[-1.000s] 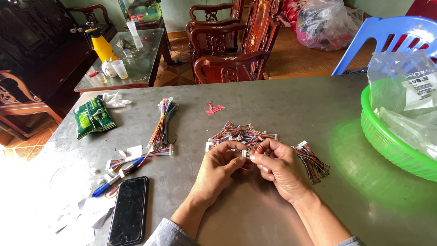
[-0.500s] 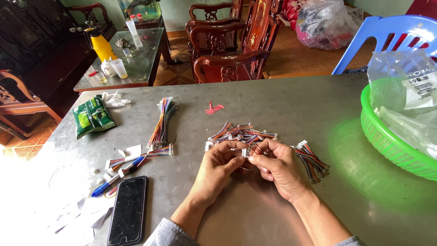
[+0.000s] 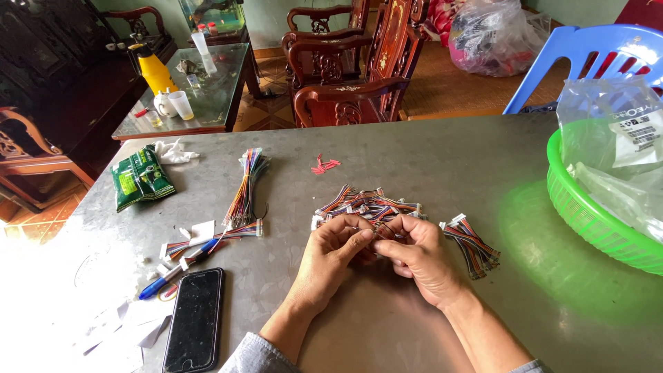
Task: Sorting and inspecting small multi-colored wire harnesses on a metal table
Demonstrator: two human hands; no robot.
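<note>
Both hands, left hand (image 3: 331, 249) and right hand (image 3: 414, 255), pinch one wire harness (image 3: 378, 231) beside the loose pile (image 3: 366, 204) on the table (image 3: 414, 159), apparently mid-sorting; careful fingertip separation appears needed.

2 hands (image 3: 331, 252), 1 phone (image 3: 195, 320), 1 basket (image 3: 587, 214), 4 wire bundles (image 3: 366, 205).

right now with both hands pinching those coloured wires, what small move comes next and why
Probably draw the pinched strand toward the body, clear of the heap of multicoloured wire harnesses: left hand and right hand meet at it, and it looks tangled with the heap.
</note>
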